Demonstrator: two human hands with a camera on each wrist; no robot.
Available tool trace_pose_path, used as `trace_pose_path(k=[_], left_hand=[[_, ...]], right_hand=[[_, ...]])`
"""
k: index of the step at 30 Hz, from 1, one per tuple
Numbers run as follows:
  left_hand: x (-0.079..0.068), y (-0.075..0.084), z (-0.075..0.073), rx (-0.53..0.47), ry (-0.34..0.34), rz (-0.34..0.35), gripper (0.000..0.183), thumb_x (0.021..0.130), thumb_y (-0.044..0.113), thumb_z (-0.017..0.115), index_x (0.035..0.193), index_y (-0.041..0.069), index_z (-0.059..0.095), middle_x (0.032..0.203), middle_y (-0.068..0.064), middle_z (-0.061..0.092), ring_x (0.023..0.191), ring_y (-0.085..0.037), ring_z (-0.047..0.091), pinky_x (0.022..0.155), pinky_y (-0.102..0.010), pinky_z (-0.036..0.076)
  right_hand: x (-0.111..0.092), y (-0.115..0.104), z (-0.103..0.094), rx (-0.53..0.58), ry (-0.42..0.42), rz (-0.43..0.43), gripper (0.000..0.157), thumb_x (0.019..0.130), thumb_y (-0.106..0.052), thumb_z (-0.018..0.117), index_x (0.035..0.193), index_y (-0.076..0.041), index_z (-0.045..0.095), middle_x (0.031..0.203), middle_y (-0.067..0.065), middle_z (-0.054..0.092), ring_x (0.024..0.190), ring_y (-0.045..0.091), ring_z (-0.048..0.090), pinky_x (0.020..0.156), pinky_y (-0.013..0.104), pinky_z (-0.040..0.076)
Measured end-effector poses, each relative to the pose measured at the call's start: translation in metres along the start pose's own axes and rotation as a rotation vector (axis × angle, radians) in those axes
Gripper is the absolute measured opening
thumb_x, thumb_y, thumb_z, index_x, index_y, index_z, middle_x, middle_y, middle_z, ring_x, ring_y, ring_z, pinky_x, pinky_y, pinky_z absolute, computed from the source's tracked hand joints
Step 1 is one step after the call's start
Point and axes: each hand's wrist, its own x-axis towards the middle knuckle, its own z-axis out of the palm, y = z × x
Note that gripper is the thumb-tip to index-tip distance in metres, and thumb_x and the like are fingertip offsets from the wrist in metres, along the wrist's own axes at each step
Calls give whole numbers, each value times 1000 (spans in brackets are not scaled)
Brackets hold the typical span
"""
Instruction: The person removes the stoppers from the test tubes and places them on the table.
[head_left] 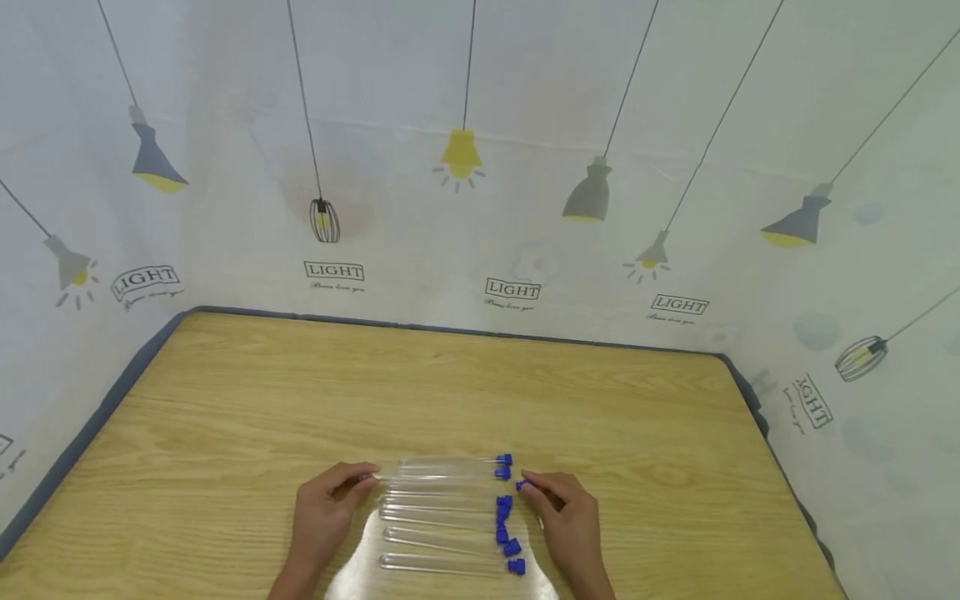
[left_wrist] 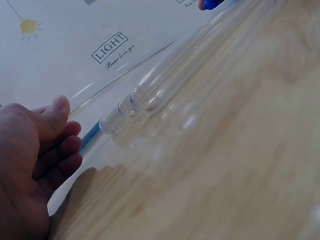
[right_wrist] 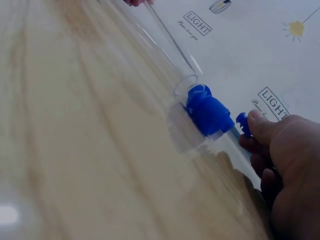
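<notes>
Several clear test tubes with blue caps lie side by side on the table, capped ends to the right; the nearest capped tube (head_left: 442, 564) is at the front of the row. My left hand (head_left: 324, 510) pinches the rounded end of an uncapped test tube (left_wrist: 122, 77) between thumb and fingers, raised above the others in the left wrist view. My right hand (head_left: 564, 510) pinches a small blue cap (right_wrist: 243, 124) between thumb and forefinger. In the right wrist view, the held tube's open end points toward this cap, with a gap between them.
The wooden table (head_left: 247, 400) spreads around the row, with a dark edge at the back and sides. A white wall covering (head_left: 397, 208) printed with lamps and the word LIGHT stands behind it. Light glares off the tabletop near the tubes.
</notes>
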Motion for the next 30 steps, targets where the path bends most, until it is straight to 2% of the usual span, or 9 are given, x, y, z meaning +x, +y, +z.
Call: trace_pose_path(k=[5,11,16,20,24,30], left_hand=[[0,-2,2,19,-45,27,20,75,-4,76,93,5,72,79,-3,69,68,-12,63,62,-19,51],[-2,-1,5,100,-53,97,24,72,-4,78,92,8,72,78,2,66,67,-12,60,60,-16,49],[-5,-4,9,185,-81,139,27,70,-6,78,90,11,71,81,6,65,69,-9,57,60,-16,48],[-5,-6,9,236,-104,153,28,70,-8,78,91,9,71,83,4,65,69,-8,57,59,-18,49],[-5,-7,7,264,-112,155,32,70,-12,76,94,7,71,85,3,66,70,-8,58,59,-19,51],[-4,-6,7,275,-116,152,31,72,-11,75,97,7,71,86,4,66,71,-7,58,61,-18,50]], right_hand=[[1,0,3,-67,-12,62,17,78,-25,79,95,-27,76,87,-14,67,82,9,62,70,22,51],[0,-3,5,-96,-12,123,20,77,-27,81,96,-24,74,83,-13,66,72,10,61,63,23,50],[-2,-2,6,-138,-3,156,17,77,-28,81,92,-26,74,84,-12,66,71,9,59,61,23,49],[-3,2,7,-164,13,120,17,77,-25,81,92,-26,74,85,-13,65,76,7,61,64,22,51],[-2,4,9,-175,37,40,19,75,-23,82,92,-27,75,84,-17,65,79,4,62,70,22,51],[-1,3,10,-172,59,-69,20,72,-20,84,89,-28,76,85,-21,64,82,4,61,71,21,50]])
